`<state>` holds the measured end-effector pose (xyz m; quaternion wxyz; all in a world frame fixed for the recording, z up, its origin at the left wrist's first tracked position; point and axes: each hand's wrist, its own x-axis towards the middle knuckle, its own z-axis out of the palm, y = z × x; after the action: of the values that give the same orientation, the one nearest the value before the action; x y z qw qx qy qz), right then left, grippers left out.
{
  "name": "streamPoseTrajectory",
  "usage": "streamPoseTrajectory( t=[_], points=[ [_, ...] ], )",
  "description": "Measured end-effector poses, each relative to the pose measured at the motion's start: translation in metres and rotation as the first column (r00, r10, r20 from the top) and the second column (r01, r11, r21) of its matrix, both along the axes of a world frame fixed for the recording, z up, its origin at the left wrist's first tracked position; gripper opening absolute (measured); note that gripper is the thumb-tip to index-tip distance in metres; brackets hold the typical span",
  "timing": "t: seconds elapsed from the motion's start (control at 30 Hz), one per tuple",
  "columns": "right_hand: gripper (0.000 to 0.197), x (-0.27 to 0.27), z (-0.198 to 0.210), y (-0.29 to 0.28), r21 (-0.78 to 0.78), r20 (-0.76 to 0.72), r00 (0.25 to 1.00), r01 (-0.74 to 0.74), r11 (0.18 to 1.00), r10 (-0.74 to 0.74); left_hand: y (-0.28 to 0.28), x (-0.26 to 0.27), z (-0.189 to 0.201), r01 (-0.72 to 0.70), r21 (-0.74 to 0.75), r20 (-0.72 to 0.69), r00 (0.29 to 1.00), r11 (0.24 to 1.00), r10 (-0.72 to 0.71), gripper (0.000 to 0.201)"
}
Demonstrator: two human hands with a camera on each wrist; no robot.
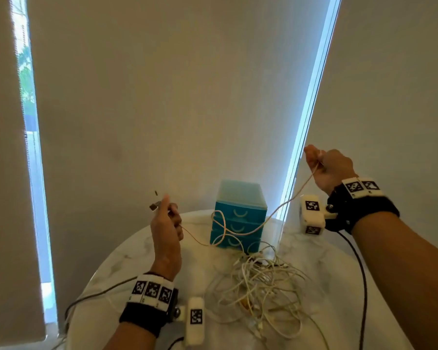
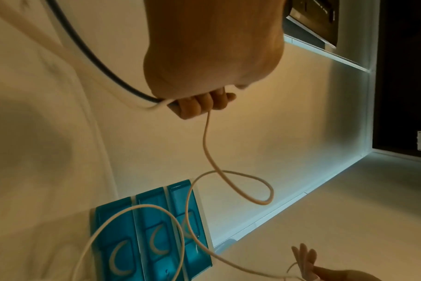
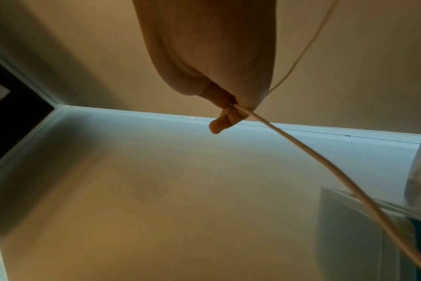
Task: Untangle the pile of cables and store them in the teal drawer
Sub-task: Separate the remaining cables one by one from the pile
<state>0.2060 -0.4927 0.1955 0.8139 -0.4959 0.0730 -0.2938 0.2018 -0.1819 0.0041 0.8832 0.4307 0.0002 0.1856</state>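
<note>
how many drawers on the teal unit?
3, stacked on the teal unit: top drawer, middle drawer, bottom drawer. All shut; the held cable loops across their fronts.

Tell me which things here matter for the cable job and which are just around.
For the job:
- white cable held up by the left hand and right hand
- cable pile on the table
- teal drawer unit, all drawers closed

Just around:
- window blinds
- black wrist-camera leads
</note>
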Motion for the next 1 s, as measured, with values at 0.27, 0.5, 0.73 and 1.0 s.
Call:
streamPoseTrajectory(
  t=[0.27, 0.5, 0.73, 1.0],
  points=[
    [0.042, 0.021, -0.005, 0.159, -0.826, -0.388, 0.808, -0.518, 0.220, 0.444, -0.007, -0.017, 0.012, -0.192, 0.023, 0.157, 0.970, 0.981, 0.186, 0.049],
    [0.027, 0.006, -0.037, 0.158, -0.883, -0.279, 0.869, -0.399, 0.247, 0.408, -0.013, -0.017, 0.005, -0.252, 0.313, 0.189, 0.961, 0.916, 0.200, 0.052],
    [0.023, -0.039, -0.097, 0.096, -0.847, -0.234, 0.899, -0.375, 0.376, 0.370, -0.030, -0.014, -0.006, -0.021, 0.801, 0.082, 0.994, 0.598, -0.076, 0.053],
    [0.021, -0.042, -0.147, 0.080, -0.804, -0.253, 0.907, -0.390, 0.449, 0.336, -0.040, -0.009, -0.016, 0.134, 0.982, -0.102, 0.970, 0.134, -0.221, 0.064]
  ],
)
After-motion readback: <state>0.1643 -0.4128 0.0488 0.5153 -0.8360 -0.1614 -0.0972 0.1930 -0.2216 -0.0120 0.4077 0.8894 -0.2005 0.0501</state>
